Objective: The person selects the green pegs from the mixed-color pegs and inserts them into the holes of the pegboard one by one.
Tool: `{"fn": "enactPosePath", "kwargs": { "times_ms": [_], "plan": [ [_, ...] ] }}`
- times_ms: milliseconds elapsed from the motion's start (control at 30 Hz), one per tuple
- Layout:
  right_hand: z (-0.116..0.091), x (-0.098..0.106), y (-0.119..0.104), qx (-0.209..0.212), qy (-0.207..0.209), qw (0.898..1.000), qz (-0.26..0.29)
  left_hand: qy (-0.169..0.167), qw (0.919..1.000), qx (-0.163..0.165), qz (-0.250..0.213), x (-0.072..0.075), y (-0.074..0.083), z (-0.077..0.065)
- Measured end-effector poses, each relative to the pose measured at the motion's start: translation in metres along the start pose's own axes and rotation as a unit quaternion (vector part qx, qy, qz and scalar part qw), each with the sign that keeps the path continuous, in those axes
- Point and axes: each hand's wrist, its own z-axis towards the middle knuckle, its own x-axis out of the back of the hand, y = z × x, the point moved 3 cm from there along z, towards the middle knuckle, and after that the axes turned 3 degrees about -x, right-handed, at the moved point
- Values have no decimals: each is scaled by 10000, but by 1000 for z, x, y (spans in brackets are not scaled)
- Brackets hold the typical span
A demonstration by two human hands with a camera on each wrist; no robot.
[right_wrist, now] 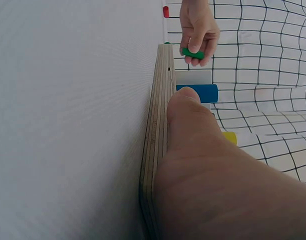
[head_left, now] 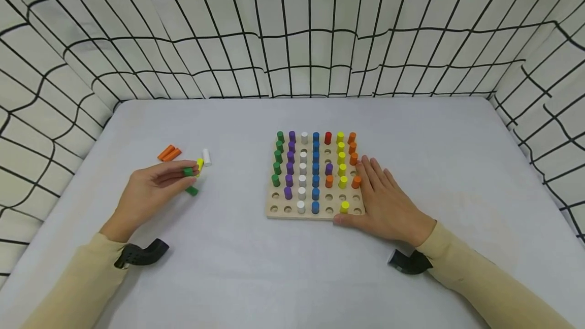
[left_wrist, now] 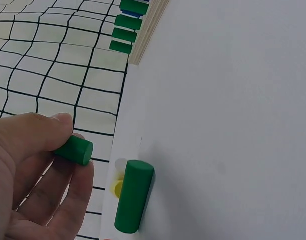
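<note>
My left hand (head_left: 148, 189) pinches a green peg (left_wrist: 75, 150) between thumb and fingers, raised over the left part of the table. Beneath it, a second green peg (left_wrist: 135, 197) lies on the cloth. Just beyond the fingertips are a yellow peg (head_left: 200, 164) and a white peg (head_left: 206, 157). On the right, my right hand (head_left: 388, 207) rests against the wooden pegboard (head_left: 281, 202), fingers extended along its right side and thumb at the front edge. Columns of green, purple, white, blue, yellow and orange pegs stand in the board; one column mixes red, purple and orange.
Two orange pegs (head_left: 166, 153) lie side by side behind the left hand. Several holes in the board's front rows hold no peg. A white cloth (head_left: 237, 268) covers the table, and a white wall with a black grid (head_left: 292, 34) encloses the back and sides.
</note>
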Motion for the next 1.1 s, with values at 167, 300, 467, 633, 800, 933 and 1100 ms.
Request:
{"fn": "enactPosePath", "kwargs": {
  "times_ms": [167, 300, 467, 633, 800, 933, 1100],
  "plan": [
    [1, 0, -1, -15, -22, 10000, 12, -168, 9997, -155, -121, -8, 9, 4],
    [2, 1, -2, -20, -13, 10000, 24, -236, 9991, -334, -148, -16, 15, 7],
    [2, 1, -2, -21, 1, 10000, 19, -338, 9972, -617, -239, -27, 20, 12],
    [2, 1, -2, -23, -13, 10000, 35, -430, 9958, -763, -283, -37, 25, 16],
    [2, 2, -1, -20, 9, 10000, -17, -575, 9938, -885, -341, -47, 36, 20],
    [2, 2, 0, -26, 39, 10000, -43, -716, 9914, -1038, -362, -56, 44, 24],
    [2, 1, 1, -46, 24, 10000, -40, -927, 9897, -1018, -398, -68, 47, 29]
  ]
}}
